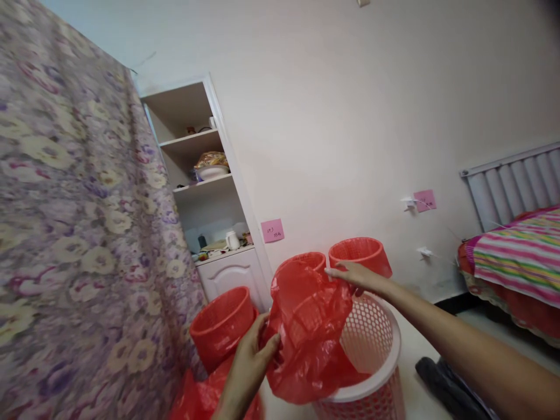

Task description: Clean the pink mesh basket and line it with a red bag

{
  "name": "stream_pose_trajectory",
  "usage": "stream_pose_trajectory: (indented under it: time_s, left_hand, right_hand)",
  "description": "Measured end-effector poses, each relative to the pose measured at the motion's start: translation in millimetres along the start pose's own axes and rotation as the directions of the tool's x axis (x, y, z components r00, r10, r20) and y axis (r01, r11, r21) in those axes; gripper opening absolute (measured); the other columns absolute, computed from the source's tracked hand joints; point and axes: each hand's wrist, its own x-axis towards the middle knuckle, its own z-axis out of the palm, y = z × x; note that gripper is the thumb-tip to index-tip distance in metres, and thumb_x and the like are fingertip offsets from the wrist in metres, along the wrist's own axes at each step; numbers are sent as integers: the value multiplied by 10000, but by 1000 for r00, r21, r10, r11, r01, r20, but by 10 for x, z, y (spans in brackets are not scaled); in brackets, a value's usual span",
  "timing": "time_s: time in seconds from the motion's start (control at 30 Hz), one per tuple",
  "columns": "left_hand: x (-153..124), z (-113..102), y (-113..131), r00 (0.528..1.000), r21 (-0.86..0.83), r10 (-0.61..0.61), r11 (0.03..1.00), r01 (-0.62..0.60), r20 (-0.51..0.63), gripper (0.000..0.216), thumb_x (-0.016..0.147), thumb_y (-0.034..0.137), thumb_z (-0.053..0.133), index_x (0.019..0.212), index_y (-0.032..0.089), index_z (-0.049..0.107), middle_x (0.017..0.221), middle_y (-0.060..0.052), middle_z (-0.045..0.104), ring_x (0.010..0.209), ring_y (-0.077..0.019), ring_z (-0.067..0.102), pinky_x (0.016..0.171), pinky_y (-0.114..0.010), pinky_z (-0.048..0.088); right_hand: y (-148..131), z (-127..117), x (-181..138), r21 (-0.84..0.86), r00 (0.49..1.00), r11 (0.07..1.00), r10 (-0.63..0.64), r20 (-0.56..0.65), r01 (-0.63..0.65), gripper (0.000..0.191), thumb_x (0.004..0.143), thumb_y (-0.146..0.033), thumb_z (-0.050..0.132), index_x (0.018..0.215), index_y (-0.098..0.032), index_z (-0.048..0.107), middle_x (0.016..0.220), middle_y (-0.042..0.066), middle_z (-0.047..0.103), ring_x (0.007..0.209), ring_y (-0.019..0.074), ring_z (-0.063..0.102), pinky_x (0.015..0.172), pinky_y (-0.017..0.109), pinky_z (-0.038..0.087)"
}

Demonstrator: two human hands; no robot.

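A thin red plastic bag hangs spread over the left side of a white mesh basket. My left hand pinches the bag's near left edge. My right hand reaches across and grips the bag's far upper edge, fingers curled over it. Part of the bag drapes inside the white basket and part billows above its rim.
Three red mesh baskets stand around: one at left, two behind. More red plastic lies at the bottom left. A floral curtain fills the left. Shelves stand against the wall, a bed at right, dark shoes on the floor.
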Motion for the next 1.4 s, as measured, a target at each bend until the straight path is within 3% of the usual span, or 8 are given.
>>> stream_pose_trajectory:
  time_s: [0.2,0.33,0.43,0.73,0.97,1.13,1.27,1.4]
  left_hand:
    - [-149,-181,-73,993,29,-89,995,91,-80,632,646,470,711,1196,175,610,1305,-124,646,1253,-329,557,1050,-436,456]
    - [-197,-401,-462,947,-8,-251,967,254,-199,892,599,461,677,1361,81,410,1415,-234,519,1137,-360,621,851,-451,564]
    - [-219,-492,-740,936,46,-350,936,348,43,893,698,438,588,1447,94,244,1247,-226,630,769,-295,691,628,-444,569]
    - [284,-545,89,985,478,158,861,-173,73,682,830,455,531,1416,150,356,1504,-168,390,1418,-277,334,1186,-499,235]
    - [454,385,647,875,732,205,484,-480,439,382,895,116,390,1205,195,598,1281,-102,602,1189,-223,557,1021,-386,429]
    - [715,679,75,779,730,-97,435,-527,620,258,782,67,603,993,150,726,1247,-160,662,1213,-362,572,1022,-537,437]
    - [888,627,-512,812,807,-237,432,-402,532,420,857,95,597,1250,240,621,1591,-99,317,1475,-432,157,1074,-813,139]
    - [840,526,-853,843,796,-256,534,-285,474,406,814,169,713,1210,212,636,1529,-108,422,1446,-394,280,1104,-763,211]
  right_hand:
    - [120,238,215,-14,1000,1000,4,-31,-4,367,459,14,719,783,-160,717,904,82,728,970,291,646,743,296,501]
    - [342,144,193,181,998,982,63,1,-62,329,560,-28,541,811,-173,695,709,13,663,640,148,617,603,262,511]
    - [472,33,176,338,996,937,84,15,-84,360,582,-75,476,865,-176,675,666,-6,623,528,97,545,543,228,489]
    - [587,118,46,494,991,869,-85,100,24,208,641,-322,692,761,-161,637,626,-19,634,545,108,542,564,235,423]
    - [534,242,48,443,987,885,-161,2,144,339,690,-472,717,662,-173,559,569,-40,542,509,97,440,515,235,319]
    - [554,194,65,422,986,891,-151,-69,166,376,711,-494,698,629,-187,497,567,-52,490,515,92,409,501,230,280]
    - [635,130,128,431,985,887,-129,-111,164,390,704,-515,702,634,-178,521,568,-51,493,521,95,420,499,229,287]
    - [753,-41,226,485,982,862,-73,-173,149,401,700,-540,709,658,-178,542,556,-54,530,493,92,444,485,225,298]
